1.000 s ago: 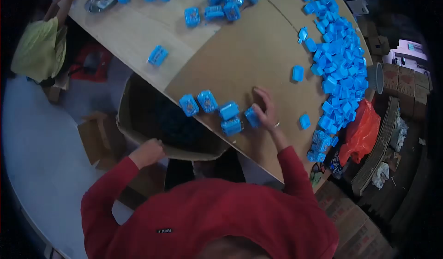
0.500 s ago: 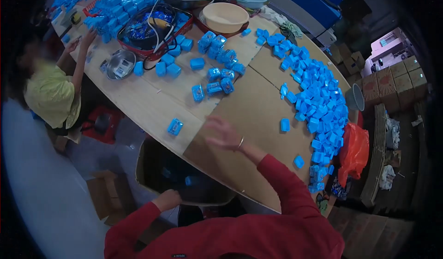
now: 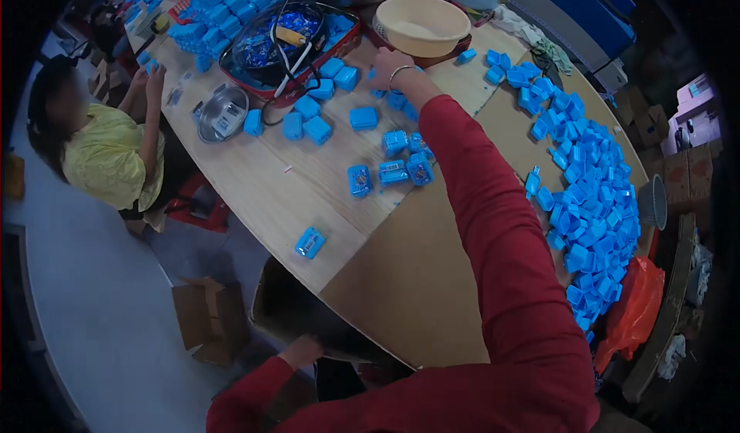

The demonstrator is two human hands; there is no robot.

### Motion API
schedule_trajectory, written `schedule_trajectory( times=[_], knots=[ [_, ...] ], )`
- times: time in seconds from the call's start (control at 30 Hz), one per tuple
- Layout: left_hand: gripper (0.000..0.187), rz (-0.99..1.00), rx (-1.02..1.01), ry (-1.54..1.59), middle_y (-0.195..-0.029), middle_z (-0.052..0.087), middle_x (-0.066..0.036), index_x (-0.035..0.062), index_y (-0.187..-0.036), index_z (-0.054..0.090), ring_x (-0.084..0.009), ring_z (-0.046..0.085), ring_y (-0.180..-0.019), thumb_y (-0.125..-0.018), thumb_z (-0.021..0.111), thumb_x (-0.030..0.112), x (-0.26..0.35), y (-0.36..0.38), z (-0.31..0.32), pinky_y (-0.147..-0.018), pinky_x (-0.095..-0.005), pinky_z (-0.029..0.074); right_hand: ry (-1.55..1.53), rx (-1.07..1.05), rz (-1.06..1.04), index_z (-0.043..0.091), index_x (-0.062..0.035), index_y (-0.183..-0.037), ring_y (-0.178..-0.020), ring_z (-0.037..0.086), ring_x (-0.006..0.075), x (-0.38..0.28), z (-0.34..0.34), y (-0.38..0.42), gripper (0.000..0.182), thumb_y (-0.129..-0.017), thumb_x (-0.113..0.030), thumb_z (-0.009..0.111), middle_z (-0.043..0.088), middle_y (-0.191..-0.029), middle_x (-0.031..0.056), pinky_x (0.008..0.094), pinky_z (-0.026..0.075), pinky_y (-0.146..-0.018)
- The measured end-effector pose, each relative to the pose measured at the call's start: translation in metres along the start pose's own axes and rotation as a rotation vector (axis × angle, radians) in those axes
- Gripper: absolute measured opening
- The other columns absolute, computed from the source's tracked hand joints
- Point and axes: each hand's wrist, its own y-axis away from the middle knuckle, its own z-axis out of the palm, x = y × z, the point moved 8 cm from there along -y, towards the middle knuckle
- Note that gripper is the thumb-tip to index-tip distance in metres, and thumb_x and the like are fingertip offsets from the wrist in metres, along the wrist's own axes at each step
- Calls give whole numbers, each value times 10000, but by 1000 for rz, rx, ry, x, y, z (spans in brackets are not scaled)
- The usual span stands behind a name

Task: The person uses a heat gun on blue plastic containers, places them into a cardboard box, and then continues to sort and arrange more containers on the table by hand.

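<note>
My right hand [image 3: 391, 69] reaches far across the table to the wrapped blue boxes beside the beige basin [image 3: 422, 26]. Its fingers are bent down among them, and whether they hold one is hidden. Nearer me lie several wrapped blue boxes [image 3: 393, 172], and a single wrapped box [image 3: 310, 242] rests by the table's near edge. My left hand [image 3: 302, 352] is closed at the near rim of a dark open carton [image 3: 287, 298] below the table edge.
Loose blue plastic pieces [image 3: 590, 202] form a long heap at the right, beside a red bag [image 3: 634, 306]. A metal bowl [image 3: 223, 114] and red tray [image 3: 351, 40] stand left of centre. At the left sits a person in yellow [image 3: 116, 155]. An empty carton [image 3: 208, 317] lies on the floor.
My right hand has moved forward from the bare cardboard to the wrapped boxes near the basin. The view has shifted, and my left hand remains by the carton rim.
</note>
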Motion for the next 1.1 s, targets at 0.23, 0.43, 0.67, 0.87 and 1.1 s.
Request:
schedule_trajectory(
  times=[0.23,0.43,0.67,0.87,1.1],
  knots=[
    [131,-159,5,372,-734,640,-79,92,-792,701,-271,615,-759,-785,578,136,-71,-11,42,-738,-412,478,62,61,-176,661,-115,-968,-965,584,311,-3,12,80,308,-704,-270,681,585,-1043,120,429,511,-776],
    [118,-137,18,240,-827,625,-108,59,-836,678,-272,607,-816,-773,633,148,-96,-9,21,-730,-398,482,-2,199,-224,660,-122,-986,-1111,507,328,-24,15,164,315,-733,-306,702,568,-1132,119,429,453,-884],
    [580,-325,1136,507,-1208,527,-209,13,-1219,538,-381,507,-1114,-733,721,272,-187,43,-244,-954,-439,410,-574,398,48,618,-105,-1171,-1190,480,333,88,4,165,529,-752,-414,716,519,-1262,165,412,404,-978],
    [798,43,1045,1191,-1492,297,-154,56,-1469,256,-294,277,-1383,-812,630,314,-265,-112,-323,-1135,-374,201,-756,56,-132,577,-101,-1222,-1206,473,280,43,51,140,499,-808,-354,696,474,-1310,128,370,390,-1009],
    [758,54,934,1026,-1387,428,-168,103,-1408,385,-271,422,-1281,-785,710,387,-233,-133,-325,-1071,-374,320,-671,291,-280,632,-93,-1139,-1132,525,314,-31,47,203,405,-770,-238,713,535,-1230,147,392,438,-934]
  ],
)
